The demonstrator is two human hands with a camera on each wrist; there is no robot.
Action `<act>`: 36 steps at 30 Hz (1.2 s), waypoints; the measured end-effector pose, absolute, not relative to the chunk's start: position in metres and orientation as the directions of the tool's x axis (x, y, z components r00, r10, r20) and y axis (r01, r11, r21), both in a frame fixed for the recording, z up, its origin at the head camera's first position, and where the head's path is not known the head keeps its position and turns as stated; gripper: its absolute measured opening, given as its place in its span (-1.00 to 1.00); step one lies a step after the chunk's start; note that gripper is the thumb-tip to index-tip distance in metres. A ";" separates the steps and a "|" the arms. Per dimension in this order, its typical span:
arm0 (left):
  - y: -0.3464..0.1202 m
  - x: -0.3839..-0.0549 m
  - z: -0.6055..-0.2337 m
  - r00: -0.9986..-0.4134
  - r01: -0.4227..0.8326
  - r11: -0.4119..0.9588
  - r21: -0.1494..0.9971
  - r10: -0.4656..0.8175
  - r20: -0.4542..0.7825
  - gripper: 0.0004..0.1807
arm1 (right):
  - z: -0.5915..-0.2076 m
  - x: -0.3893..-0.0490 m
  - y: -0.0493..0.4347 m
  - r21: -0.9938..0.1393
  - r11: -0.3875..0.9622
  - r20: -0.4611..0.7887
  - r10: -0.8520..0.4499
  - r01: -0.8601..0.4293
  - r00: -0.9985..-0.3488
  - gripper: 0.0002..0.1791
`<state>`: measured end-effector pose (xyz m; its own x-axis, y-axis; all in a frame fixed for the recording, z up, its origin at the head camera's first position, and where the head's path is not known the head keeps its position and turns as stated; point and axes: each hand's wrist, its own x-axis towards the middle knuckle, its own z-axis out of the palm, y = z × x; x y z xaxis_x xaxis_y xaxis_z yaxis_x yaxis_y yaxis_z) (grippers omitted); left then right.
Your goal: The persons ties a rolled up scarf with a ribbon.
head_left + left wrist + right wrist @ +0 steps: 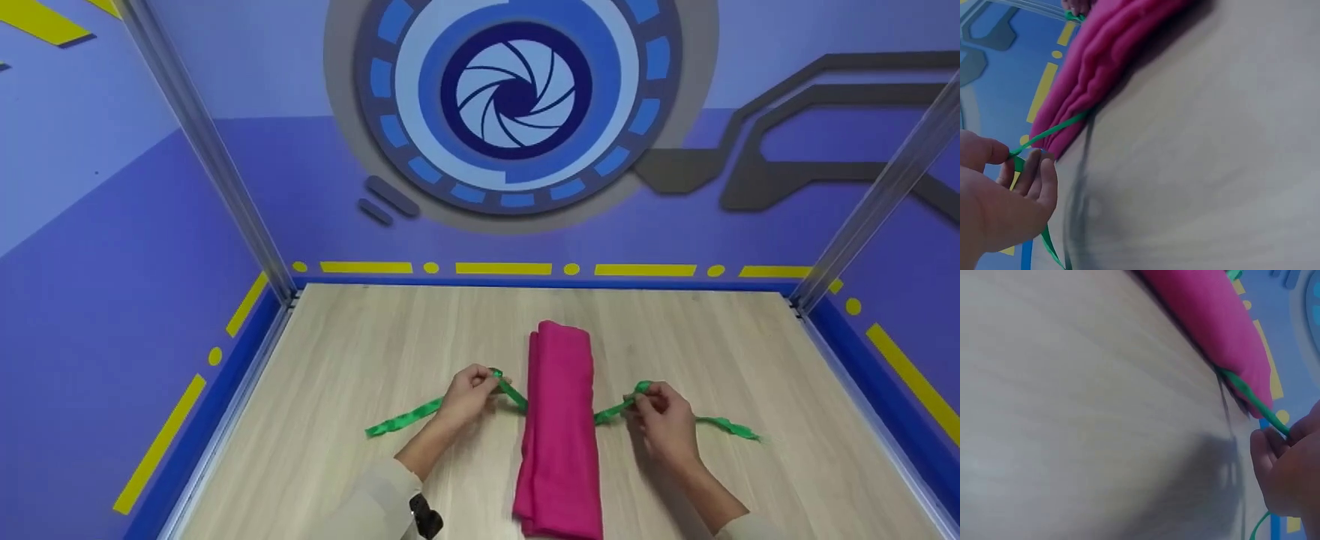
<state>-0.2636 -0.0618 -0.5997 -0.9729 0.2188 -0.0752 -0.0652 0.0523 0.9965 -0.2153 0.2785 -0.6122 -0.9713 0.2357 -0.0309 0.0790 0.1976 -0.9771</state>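
Note:
A folded bright pink cloth (559, 435) lies lengthwise on the table, its layers showing along one side in the left wrist view. A green ribbon (405, 418) passes beneath the cloth and comes out on both sides. Left of the cloth, my left hand (466, 396) pinches the ribbon between thumb and fingers, slightly above the table. To the right, my right hand (666, 424) pinches the ribbon's other side, also raised. Both loose ends trail outward past the hands. The stretch under the cloth is hidden.
The pale wooden table (352, 337) is bounded by a blue-purple back wall (285, 187) and side walls with metal corner posts. A small black object (426, 516) sits at the left sleeve (375, 499).

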 end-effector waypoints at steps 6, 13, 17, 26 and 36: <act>-0.051 -0.267 -0.600 -0.951 -0.195 -0.108 0.975 0.266 -0.160 -0.90 | -0.606 -0.218 0.267 -0.994 0.084 -0.046 0.234 0.068 -0.971 -0.86; -0.047 -0.267 -0.603 -0.953 -0.225 -0.171 0.959 0.246 -0.179 -0.74 | -0.603 -0.219 0.259 -0.997 0.061 -0.042 0.221 0.057 -0.974 -0.85; -0.043 -0.266 -0.602 -0.961 -0.174 -0.192 0.966 0.249 -0.124 -0.64 | -0.599 -0.219 0.256 -0.999 0.006 -0.051 0.208 0.053 -0.977 -0.83; -0.027 -0.270 -0.593 -0.953 -0.060 -0.181 0.982 0.303 -0.002 -0.68 | -0.591 -0.223 0.244 -0.999 -0.038 -0.011 0.203 0.003 -0.979 -0.85; -0.017 -0.274 -0.589 -0.951 0.036 -0.131 0.991 0.299 0.075 -0.75 | -0.587 -0.229 0.234 -0.999 0.003 0.032 0.191 -0.032 -0.981 -0.82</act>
<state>-0.2737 -0.0168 -0.5895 -0.9512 0.2995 0.0746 0.0363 -0.1313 0.9907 -0.2288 0.2336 -0.5872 -0.9810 0.1911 0.0323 -0.0323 0.0031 -0.9995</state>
